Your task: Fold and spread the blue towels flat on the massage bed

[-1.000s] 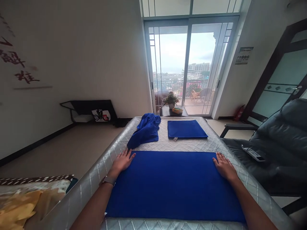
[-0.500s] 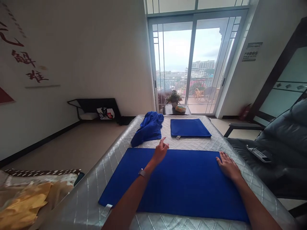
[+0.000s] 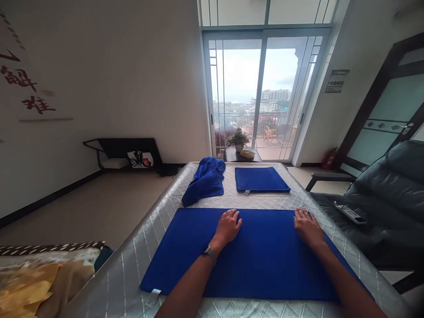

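Observation:
A large blue cloth (image 3: 265, 260) lies spread flat across the mattress, with a white label (image 3: 153, 298) sticking out at its near left corner. My left hand (image 3: 229, 226) rests palm down on the cloth near its far edge, fingers slightly bent. Close to the far right corner, my right hand (image 3: 308, 225) lies flat on the same cloth, fingers extended. Neither hand holds anything. Beyond them sits a neatly folded blue cloth (image 3: 261, 179), also with a label. To its left is a crumpled blue cloth (image 3: 206, 181).
The silvery quilted mattress (image 3: 126, 269) carries all the cloths. A dark armchair (image 3: 380, 212) with a remote-like white device (image 3: 350, 213) stands at the right. A small table with a potted plant (image 3: 239, 139) is by the sliding door. Bedding (image 3: 49, 269) lies at the lower left.
My left hand has come down from a raised, finger-pointing pose onto the cloth. My right hand has shifted slightly left along the far edge. The view has turned a little to the right.

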Motion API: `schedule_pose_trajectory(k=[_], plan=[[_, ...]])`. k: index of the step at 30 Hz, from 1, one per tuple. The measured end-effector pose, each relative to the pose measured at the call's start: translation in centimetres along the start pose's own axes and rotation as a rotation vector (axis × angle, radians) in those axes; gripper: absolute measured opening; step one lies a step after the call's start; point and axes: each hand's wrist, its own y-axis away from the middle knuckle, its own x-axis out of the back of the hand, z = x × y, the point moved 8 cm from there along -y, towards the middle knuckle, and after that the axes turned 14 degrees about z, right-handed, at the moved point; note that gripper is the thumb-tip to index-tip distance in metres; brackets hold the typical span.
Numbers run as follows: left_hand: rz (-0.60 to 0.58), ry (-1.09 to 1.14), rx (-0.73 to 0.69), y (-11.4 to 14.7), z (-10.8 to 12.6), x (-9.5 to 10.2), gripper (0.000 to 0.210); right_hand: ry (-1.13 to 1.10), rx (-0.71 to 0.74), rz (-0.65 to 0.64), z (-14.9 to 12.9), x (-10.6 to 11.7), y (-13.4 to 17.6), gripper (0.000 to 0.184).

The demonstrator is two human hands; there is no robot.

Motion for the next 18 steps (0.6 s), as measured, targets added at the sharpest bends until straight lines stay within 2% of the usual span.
schedule_pose_trajectory(k=[3,6,9,11,13,15,18], plan=[[-0.031,-0.015,-0.039,0.1,0.1,-0.4,0.052,-0.19,0.185,0.033,-9.2,3.0,0.3,0.06],[-0.063,-0.054,-0.062,0.1,0.0,-0.9,0.055,-0.402,0.285,-0.06,-17.7,3.9,0.8,0.062],[-0.081,-0.098,-0.094,0.2,-0.1,-1.4,0.053,-0.47,0.296,-0.145,-22.0,3.1,1.3,0.063],[-0.096,-0.11,-0.103,0.2,-0.2,-1.7,0.053,-0.477,0.296,-0.156,-22.4,2.5,1.3,0.063],[-0.118,-0.111,-0.094,0.1,-0.6,-1.8,0.054,-0.468,0.29,-0.156,-21.1,1.9,1.3,0.064],[-0.15,-0.114,-0.068,0.2,-1.4,-1.7,0.056,-0.435,0.267,-0.169,-18.4,1.1,1.1,0.066],[-0.192,-0.147,0.005,0.5,-4.4,-0.8,0.06,-0.338,0.188,-0.188,-11.6,-0.7,0.6,0.067]])
